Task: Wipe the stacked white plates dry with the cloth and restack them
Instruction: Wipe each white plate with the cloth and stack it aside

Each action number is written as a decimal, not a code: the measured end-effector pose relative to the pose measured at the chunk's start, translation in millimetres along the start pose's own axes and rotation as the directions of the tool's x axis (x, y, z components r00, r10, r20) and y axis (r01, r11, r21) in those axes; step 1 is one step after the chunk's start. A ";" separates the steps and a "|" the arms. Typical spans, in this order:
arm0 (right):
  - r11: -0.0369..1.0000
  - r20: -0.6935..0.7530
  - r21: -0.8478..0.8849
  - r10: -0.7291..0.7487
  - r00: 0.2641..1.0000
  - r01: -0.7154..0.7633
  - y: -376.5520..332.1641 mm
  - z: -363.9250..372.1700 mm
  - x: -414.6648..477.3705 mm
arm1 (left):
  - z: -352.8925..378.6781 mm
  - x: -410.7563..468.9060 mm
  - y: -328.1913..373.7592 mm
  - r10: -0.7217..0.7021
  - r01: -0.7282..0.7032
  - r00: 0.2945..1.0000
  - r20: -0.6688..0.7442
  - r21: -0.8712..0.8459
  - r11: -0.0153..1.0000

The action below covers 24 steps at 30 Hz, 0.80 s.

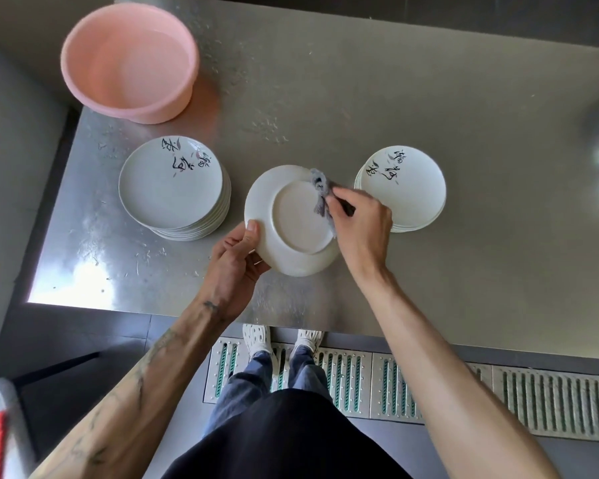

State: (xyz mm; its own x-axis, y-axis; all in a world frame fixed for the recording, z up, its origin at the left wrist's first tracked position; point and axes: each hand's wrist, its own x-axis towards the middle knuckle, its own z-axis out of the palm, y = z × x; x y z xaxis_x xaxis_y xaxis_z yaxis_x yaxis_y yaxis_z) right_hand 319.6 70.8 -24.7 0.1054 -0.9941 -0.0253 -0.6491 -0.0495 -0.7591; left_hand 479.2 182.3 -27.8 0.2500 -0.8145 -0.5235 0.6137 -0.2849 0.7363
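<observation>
Right hand [363, 221] presses cloth [320, 190] on plate [293, 219]; left stack's [170, 191] brush script unreadable.

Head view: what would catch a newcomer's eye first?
At centre, an upturned plate is in the grip of the left hand while the right hand presses a grey cloth on its underside. A tall plate stack stands left of it, a lower stack right, and a pink basin at far left.

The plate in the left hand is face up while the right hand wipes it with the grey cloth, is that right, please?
No: the head view shows the plate underside up; left hand, right hand and grey cloth are as stated.
</observation>
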 end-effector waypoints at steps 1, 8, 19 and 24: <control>0.998 -0.034 -0.011 0.053 0.998 -0.054 4.7 3.0 -8.3 | 0.5 1.7 -0.5 0.004 -0.004 1.000 -0.020 -0.004 1.000; 0.993 -0.152 0.085 0.090 0.984 -0.078 -6.5 27.1 -71.0 | 3.5 13.1 -3.8 0.025 -0.028 0.994 -0.108 -0.030 0.999; 0.997 -0.156 -0.023 0.074 0.985 -0.079 -0.2 20.1 -44.3 | 12.6 9.0 -13.3 0.028 -0.025 0.999 -0.027 0.115 0.993; 0.967 -0.069 0.099 0.240 0.968 -0.233 5.6 1.2 2.5 | 13.7 10.7 -11.8 0.090 -0.109 0.993 0.072 0.332 0.937</control>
State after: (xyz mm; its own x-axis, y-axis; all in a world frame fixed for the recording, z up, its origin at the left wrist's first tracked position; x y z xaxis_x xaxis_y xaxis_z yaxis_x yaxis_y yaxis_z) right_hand 317.1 68.2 -29.8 -0.1053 -0.9811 -0.1621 -0.5777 0.1930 -0.7931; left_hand 464.3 170.1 -36.2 0.2498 -0.8712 -0.4227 0.2991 -0.3457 0.8894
